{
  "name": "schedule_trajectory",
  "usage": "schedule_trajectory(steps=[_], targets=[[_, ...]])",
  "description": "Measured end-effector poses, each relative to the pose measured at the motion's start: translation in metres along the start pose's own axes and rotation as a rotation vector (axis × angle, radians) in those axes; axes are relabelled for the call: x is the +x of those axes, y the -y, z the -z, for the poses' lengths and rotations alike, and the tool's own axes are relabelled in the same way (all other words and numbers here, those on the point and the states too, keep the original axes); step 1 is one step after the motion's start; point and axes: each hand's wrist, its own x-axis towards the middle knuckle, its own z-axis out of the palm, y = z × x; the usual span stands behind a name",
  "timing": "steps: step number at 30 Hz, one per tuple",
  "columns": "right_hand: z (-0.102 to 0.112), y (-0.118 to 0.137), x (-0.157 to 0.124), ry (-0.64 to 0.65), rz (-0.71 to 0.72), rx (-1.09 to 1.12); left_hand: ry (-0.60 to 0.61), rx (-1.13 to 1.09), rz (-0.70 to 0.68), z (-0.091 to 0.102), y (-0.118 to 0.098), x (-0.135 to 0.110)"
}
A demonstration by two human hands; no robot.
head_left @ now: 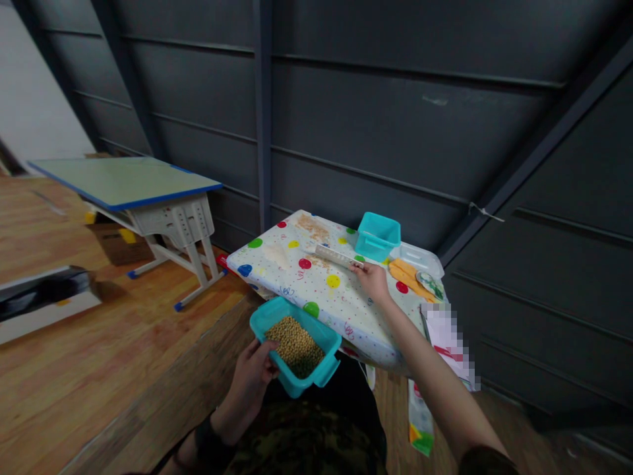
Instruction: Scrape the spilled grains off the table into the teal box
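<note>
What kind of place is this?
Probably a plain indoor workroom, though I can't be sure. You can see a dark panelled wall, a blue-edged desk standing on a wood-look floor, and a spotted tablecloth.

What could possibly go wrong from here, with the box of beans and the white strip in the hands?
The left hand grips the box by one end, by the table's near edge; it might tip and spill beans onto the floor.

The right hand holds the white strip near loose crumbs; a sideways swing could scatter them.
</note>
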Motion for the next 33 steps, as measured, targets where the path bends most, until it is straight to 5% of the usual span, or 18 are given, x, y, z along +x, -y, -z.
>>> schedule_trajectory(steps=[17, 33], targets=[[0.008, 0.000, -0.021, 0.035, -0.016, 0.226, 0.009, 0.017, 0.032, 0.003, 0.003, 0.001], [0.024, 0.004, -0.069, -0.011, 0.041, 0.028, 0.062, -0.001, 0.028, -0.001, 0.011, -0.008]])
